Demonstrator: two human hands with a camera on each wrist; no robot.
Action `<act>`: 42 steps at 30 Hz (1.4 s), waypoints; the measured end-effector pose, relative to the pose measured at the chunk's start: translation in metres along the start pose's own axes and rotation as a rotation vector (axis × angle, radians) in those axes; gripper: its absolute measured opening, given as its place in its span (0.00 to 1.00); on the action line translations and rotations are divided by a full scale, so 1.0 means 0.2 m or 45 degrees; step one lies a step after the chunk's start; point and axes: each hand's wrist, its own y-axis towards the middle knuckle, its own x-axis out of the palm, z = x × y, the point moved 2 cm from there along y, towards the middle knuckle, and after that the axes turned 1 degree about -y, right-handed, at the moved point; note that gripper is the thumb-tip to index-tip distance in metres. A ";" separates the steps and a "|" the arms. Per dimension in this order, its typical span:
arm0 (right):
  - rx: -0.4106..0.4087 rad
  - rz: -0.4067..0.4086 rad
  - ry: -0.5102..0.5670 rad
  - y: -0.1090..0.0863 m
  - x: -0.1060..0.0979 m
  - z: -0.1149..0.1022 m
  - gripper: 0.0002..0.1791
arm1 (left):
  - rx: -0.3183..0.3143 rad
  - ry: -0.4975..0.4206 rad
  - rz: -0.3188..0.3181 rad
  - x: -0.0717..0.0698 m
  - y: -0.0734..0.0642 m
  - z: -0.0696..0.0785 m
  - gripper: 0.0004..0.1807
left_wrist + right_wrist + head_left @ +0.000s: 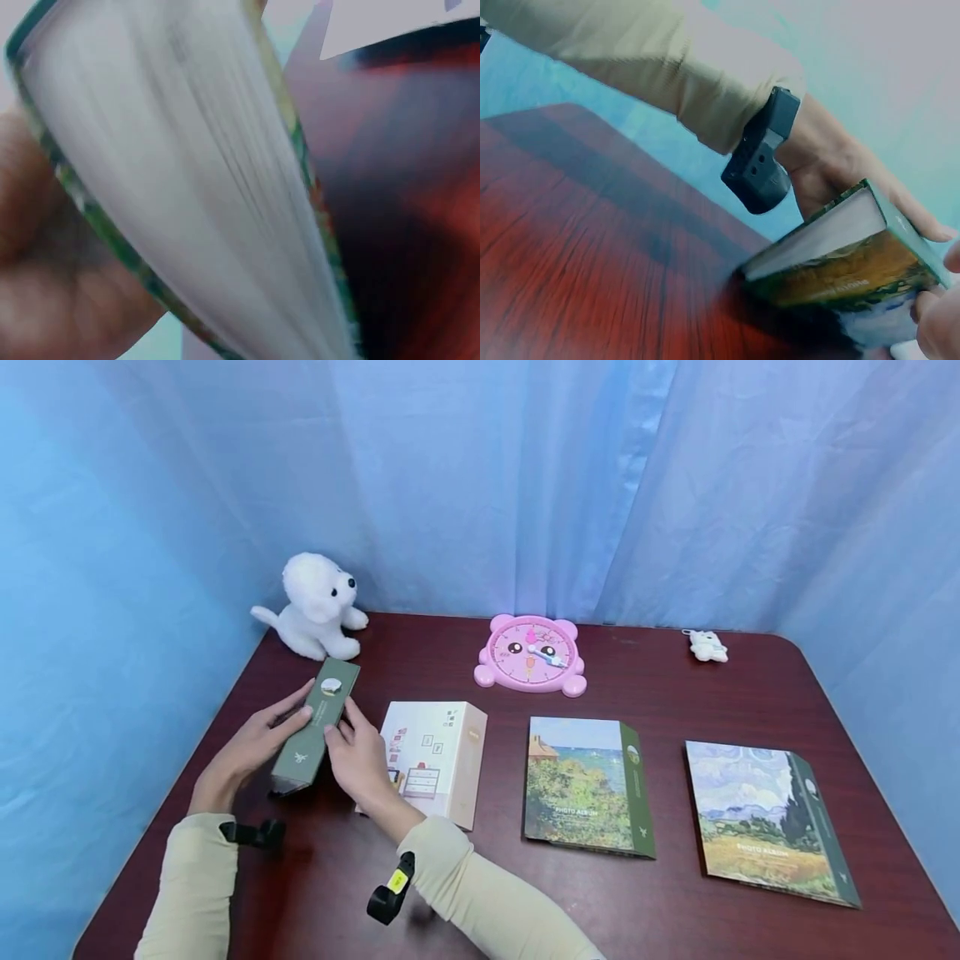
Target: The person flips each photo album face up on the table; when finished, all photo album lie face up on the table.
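Note:
At the left of the table, both hands hold a thick photo album [309, 747] with its green spine facing up. My left hand [251, 743] grips its left side, thumb on the spine and fingers along the cover. From the other side my right hand [363, 764] grips it, thumb near the spine's edge. White page edges of the album [180, 150] fill the left wrist view, slanted, with the left hand [45, 262] against one cover. In the right wrist view the album [840, 277] shows a painted cover, tilted, its lower edge close over the table.
A white box with furniture drawings [423, 760] stands right of the hands. Further right lie a seaside-picture album [577, 785] and a wheat-field-picture album [757, 818]. Behind are a white plush dog [318, 602], a pink clock [529, 652] and a small white toy [708, 646].

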 end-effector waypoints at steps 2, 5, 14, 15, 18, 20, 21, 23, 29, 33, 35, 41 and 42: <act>-0.014 -0.009 0.036 0.00 0.01 -0.02 0.30 | -0.001 0.032 0.024 -0.02 -0.01 0.03 0.35; -0.028 -0.027 0.059 0.00 0.02 -0.05 0.30 | 0.013 0.045 0.059 -0.06 -0.02 0.05 0.35; -0.145 -0.062 -0.150 0.03 0.07 -0.06 0.31 | 0.087 -0.017 0.134 -0.10 -0.04 0.05 0.34; -0.158 -0.069 -0.161 0.03 0.07 -0.06 0.31 | 0.090 -0.019 0.143 -0.11 -0.04 0.05 0.33; -0.186 -0.099 -0.163 0.04 0.09 -0.04 0.32 | 0.082 -0.052 0.152 -0.13 -0.05 0.04 0.33; -0.184 -0.119 -0.164 0.04 0.10 -0.02 0.32 | 0.071 -0.086 0.144 -0.15 -0.05 0.04 0.32; -0.184 -0.132 -0.175 0.04 0.11 -0.01 0.32 | 0.065 -0.107 0.136 -0.16 -0.05 0.03 0.32; -0.183 -0.162 -0.201 0.04 0.12 0.01 0.32 | 0.051 -0.141 0.120 -0.19 -0.06 0.02 0.31; -0.111 -0.276 -0.383 0.03 0.15 0.07 0.34 | 0.002 -0.037 0.102 -0.25 -0.09 0.00 0.32; -0.008 -0.314 -0.528 0.03 0.16 0.11 0.36 | -0.009 0.128 0.104 -0.29 -0.12 0.01 0.33; 0.020 -0.321 -0.581 0.02 0.17 0.13 0.37 | -0.010 0.223 0.112 -0.30 -0.13 0.01 0.33; 0.058 -0.326 -0.686 0.01 0.20 0.16 0.39 | -0.074 0.361 0.096 -0.33 -0.15 -0.02 0.36; 0.064 -0.326 -0.702 0.00 0.21 0.16 0.39 | -0.077 0.362 0.091 -0.33 -0.15 -0.03 0.37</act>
